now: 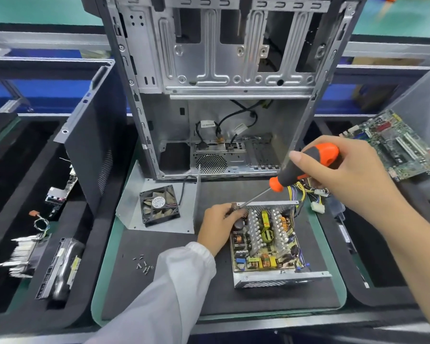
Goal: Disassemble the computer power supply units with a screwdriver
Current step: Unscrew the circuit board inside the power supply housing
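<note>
Power supply unit (268, 240): it lay opened on the dark mat (164, 274), in front of the empty computer case (216, 83). Its circuit board with coils, capacitors and two rows of metal heat sinks was visible from above. The perforated metal walls stood at its near and far side.

Screwdriver (305, 167): it had an orange and grey handle. The shaft went down and to the left, and the tip was at the far left corner of the power supply unit, just beside the left fingers.

Right hand (345, 170): the fingers were curled around the screwdriver handle and gripped it; the thumb lay along the grey part.

Left hand (221, 224): it rested on the left far corner of the power supply unit. The fingers were bent and pinched around the corner, near the screwdriver tip. The arm wore a white sleeve (174, 289).

Wire bundle (305, 192): yellow, black and other coloured wires with white plugs came out behind the unit, at the right.

Cover plate (159, 207): a bent metal sheet lay left of the unit, and a black fan (159, 203) sat on it.

Screws (143, 265): several small loose screws lay on the mat near the left sleeve.

Motherboard (397, 145): a green board lay far at the right.

Side panel (92, 135): a dark panel stood tilted at the left of the case.
</note>
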